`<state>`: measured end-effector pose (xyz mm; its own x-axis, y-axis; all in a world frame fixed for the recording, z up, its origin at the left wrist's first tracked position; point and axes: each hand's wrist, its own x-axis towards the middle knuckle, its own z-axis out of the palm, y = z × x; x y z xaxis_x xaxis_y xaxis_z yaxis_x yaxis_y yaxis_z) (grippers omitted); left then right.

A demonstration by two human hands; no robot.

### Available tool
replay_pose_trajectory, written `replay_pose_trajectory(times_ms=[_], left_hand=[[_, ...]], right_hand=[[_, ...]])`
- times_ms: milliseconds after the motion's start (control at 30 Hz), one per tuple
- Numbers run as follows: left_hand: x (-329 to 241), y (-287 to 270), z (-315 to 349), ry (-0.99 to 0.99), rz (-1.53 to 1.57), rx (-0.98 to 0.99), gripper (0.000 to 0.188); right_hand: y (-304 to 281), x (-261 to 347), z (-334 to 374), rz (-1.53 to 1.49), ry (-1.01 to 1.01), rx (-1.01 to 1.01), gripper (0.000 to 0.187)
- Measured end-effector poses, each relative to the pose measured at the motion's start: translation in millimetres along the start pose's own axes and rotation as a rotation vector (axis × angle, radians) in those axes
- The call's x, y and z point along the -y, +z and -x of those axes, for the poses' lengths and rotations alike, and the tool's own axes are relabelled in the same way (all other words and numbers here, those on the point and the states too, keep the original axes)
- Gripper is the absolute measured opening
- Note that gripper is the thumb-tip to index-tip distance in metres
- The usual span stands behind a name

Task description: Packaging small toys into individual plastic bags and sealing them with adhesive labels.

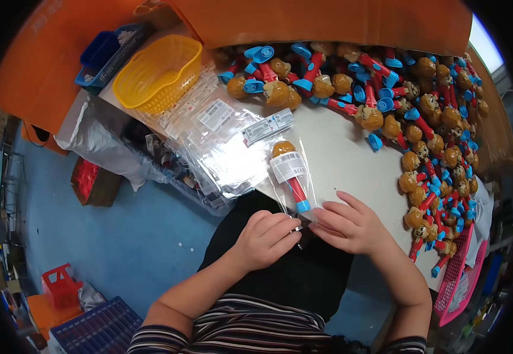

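A clear plastic bag (278,190) lies at the near edge of the white table. Inside it is a toy (299,193) with a glossy brown head, a red body and a blue end, partly covered by a white printed label (289,167). My left hand (268,238) has its fingers curled shut on the near left end of the bag. On the other side, my right hand (348,224) pinches the bag's near right end, its forefinger raised and its thumb hidden. Above the bag lies a narrow printed paper strip (268,126).
Flat clear bags (218,144) lie piled to the left, below a yellow basket (159,74) and a blue bin (100,50). Loose brown, red and blue toys (439,118) heap along the back and right. A pink basket (454,277) stands at the right edge.
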<state>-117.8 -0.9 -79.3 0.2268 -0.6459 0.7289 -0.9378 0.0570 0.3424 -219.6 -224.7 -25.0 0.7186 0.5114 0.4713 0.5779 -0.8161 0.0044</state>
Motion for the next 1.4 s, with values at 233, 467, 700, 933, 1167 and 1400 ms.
replay_pose_trajectory(times_ms=[233, 467, 700, 933, 1167, 1400], left_hand=[[9, -14, 22, -0.120, 0.042, -0.007, 0.029], [3, -16, 28, -0.319, 0.203, 0.019, 0.030], [-1, -6, 23, -0.480, 0.493, 0.072, 0.036], [1, -10, 19, -0.446, 0.420, 0.211, 0.033], [3, -13, 20, -0.443, 0.470, 0.129, 0.020], [-5, -16, 26, -0.686, 0.651, 0.051, 0.014]], right_hand=[[6, -2, 6, -0.092, 0.011, -0.010, 0.028], [13, 12, 10, -0.315, 0.311, -0.074, 0.025], [14, 13, 19, -0.481, 0.432, -0.069, 0.025], [11, 9, 16, -0.556, 0.459, -0.038, 0.022], [12, 7, 23, -0.710, 0.521, -0.061, 0.018], [8, 7, 18, -0.932, 0.676, -0.057, 0.015]])
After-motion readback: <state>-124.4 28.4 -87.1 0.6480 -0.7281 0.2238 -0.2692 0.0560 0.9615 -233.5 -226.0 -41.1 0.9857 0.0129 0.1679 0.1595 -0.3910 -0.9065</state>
